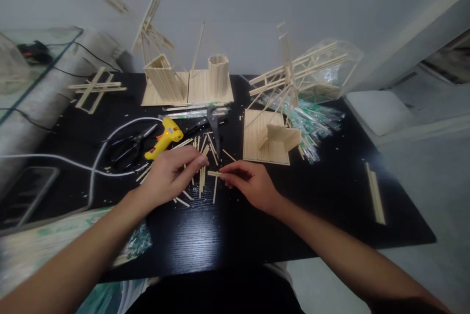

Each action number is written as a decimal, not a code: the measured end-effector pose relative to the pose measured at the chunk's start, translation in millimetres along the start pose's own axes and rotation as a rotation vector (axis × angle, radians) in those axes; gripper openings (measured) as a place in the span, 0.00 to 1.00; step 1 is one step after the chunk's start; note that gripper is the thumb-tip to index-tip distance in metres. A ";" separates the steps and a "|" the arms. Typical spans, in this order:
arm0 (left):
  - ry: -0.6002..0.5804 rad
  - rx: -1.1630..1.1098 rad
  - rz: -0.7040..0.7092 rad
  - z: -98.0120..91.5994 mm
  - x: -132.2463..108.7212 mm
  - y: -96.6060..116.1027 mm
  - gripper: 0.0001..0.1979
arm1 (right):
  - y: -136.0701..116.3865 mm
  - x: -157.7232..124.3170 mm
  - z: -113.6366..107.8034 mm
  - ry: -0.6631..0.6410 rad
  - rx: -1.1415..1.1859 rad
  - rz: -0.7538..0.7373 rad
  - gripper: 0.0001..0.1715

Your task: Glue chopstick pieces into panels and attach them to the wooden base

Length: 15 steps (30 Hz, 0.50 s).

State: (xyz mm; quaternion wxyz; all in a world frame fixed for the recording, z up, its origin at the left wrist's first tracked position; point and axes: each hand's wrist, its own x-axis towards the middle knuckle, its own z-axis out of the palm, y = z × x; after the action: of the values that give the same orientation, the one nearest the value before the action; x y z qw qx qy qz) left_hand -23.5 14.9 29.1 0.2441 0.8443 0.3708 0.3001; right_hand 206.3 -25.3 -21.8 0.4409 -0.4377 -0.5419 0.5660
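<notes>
My right hand [253, 184] pinches short wooden sticks [213, 173] between thumb and fingertips, with their free ends pointing left. Just left of it, my left hand [172, 172] has thumb and fingers pressed together over a scatter of cut sticks; anything in that pinch is too small to make out. Loose short sticks [201, 182] lie on the black table beneath and between both hands. Behind my left hand rests a yellow hot glue gun [164, 139] with a white cord. A dark-handled cutting tool [213, 128] lies beyond the sticks.
Stick-built models stand at the back: a square holder [165, 79], a round holder [218, 77] and a windmill-like frame [290, 79]. A panel with low walls [257, 133] sits right of centre. Black scissors [134, 150], plastic-wrapped sticks [312, 118] and longer sticks [375, 194] lie around.
</notes>
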 end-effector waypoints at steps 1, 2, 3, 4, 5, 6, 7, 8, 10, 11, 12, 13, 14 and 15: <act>0.057 0.004 -0.010 -3.1 1.6 2.0 0.12 | 1.2 0.7 -0.2 0.003 0.001 0.006 0.11; 0.108 0.003 -0.022 -7.0 3.7 4.8 0.09 | 2.2 1.1 -0.2 0.000 -0.011 0.006 0.11; 0.148 0.001 -0.033 -11.9 6.4 8.6 0.06 | 3.0 1.3 0.0 0.000 -0.031 0.003 0.11; 0.166 -0.002 -0.042 -17.9 9.7 13.5 0.05 | 3.5 1.2 0.3 0.001 -0.051 -0.003 0.12; 0.163 -0.007 -0.047 -24.8 13.5 19.7 0.04 | 3.9 1.0 0.8 -0.002 -0.081 -0.010 0.12; 0.130 -0.013 -0.046 -32.5 17.5 27.1 0.05 | 4.2 0.8 1.3 0.003 -0.102 -0.017 0.12; 0.075 -0.023 -0.047 -40.7 21.1 35.9 0.07 | 4.4 0.6 1.8 -0.001 -0.121 -0.023 0.12; 0.000 -0.041 -0.047 -48.8 23.5 45.6 0.10 | 4.6 0.4 2.3 0.005 -0.133 -0.025 0.12; -0.186 -0.107 -0.105 -61.8 20.0 66.0 0.16 | 5.0 0.4 2.8 0.005 -0.137 -0.023 0.11; -0.308 -0.162 -0.160 -65.1 11.8 75.5 0.17 | 5.3 0.4 2.9 -0.001 -0.130 -0.026 0.10; -0.452 -0.225 -0.239 -65.5 -2.1 83.6 0.18 | 5.5 0.5 2.8 -0.002 -0.129 -0.029 0.10; -0.621 -0.283 -0.316 -62.4 -21.9 89.5 0.17 | 5.7 0.7 2.7 -0.001 -0.128 -0.033 0.10; -0.754 -0.327 -0.388 -55.9 -47.0 93.0 0.15 | 5.9 0.8 2.6 -0.004 -0.127 -0.034 0.10; -0.809 -0.316 -0.483 -46.4 -76.4 93.7 0.13 | 6.2 0.9 2.4 -0.004 -0.127 -0.033 0.10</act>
State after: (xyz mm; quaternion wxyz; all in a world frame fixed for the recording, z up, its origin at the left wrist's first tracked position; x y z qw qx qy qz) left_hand -52.0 -92.1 96.3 0.5558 0.7358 0.3814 -0.0644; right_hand 203.6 -25.2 -27.9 0.4205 -0.4546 -0.5849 0.5238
